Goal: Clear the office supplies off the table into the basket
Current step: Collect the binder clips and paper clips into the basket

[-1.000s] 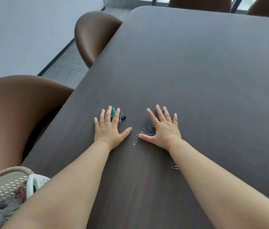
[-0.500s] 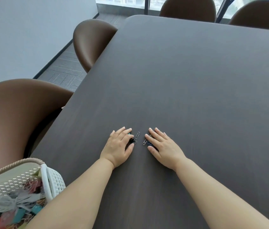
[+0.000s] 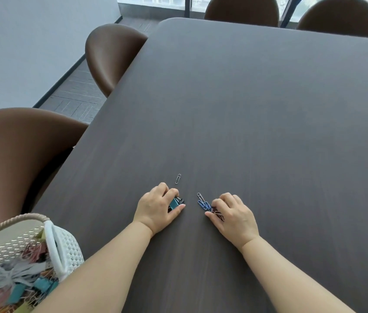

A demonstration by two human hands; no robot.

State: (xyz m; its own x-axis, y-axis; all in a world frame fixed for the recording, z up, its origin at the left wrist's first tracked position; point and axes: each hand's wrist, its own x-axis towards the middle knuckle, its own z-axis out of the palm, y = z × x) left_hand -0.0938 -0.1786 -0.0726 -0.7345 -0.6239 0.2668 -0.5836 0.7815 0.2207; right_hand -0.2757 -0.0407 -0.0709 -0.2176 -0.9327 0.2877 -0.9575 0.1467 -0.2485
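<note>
Flat a second ago, the left hand (image 3: 156, 207) now curls its fingers (image 3: 171, 193) round the teal binder clip (image 3: 174, 203) and the right hand (image 3: 235, 214) pinches paper clips (image 3: 203, 204) on the worktop (image 3: 246, 132); I judge both ready for the basket (image 3: 53, 238).

Bare left hand (image 3: 156, 210) and bare right hand (image 3: 235, 214), short rounded fingernails, plain bare forearms uncovered all the way to the edge of view.

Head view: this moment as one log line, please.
left hand grips teal binder clip | right hand pinches dark paper clips | silver paper clip loose
</note>
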